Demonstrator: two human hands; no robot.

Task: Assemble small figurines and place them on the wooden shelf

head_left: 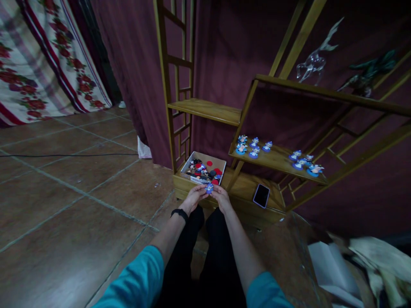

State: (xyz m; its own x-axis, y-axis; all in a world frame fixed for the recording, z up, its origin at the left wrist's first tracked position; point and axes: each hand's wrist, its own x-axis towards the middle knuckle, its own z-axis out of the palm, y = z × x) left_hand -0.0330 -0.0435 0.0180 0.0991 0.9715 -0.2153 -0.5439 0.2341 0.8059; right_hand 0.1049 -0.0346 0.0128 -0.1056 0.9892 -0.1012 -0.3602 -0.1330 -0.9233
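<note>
Between my fingertips is a small purple and white toy figurine (209,188), held in front of the shelf unit just above my knees. My left hand (195,196), with a dark band on its wrist, pinches it from the left. From the other side my right hand (221,196) grips it too. Right behind the hands, a shallow box (218,163) holds a jumble of red, black and white figurines and round red pieces. Similar purple and blue figurines (254,152) stand in two groups on the middle shelf (276,160), to the right of my hands.
A phone (261,196) lies on the bottom shelf, right of the box. A clear glass deer (313,64) and a dark green figure (369,75) stand on the upper right shelf. White packaging (334,269) lies on the floor at right; a cable (70,155) crosses the tiles at left.
</note>
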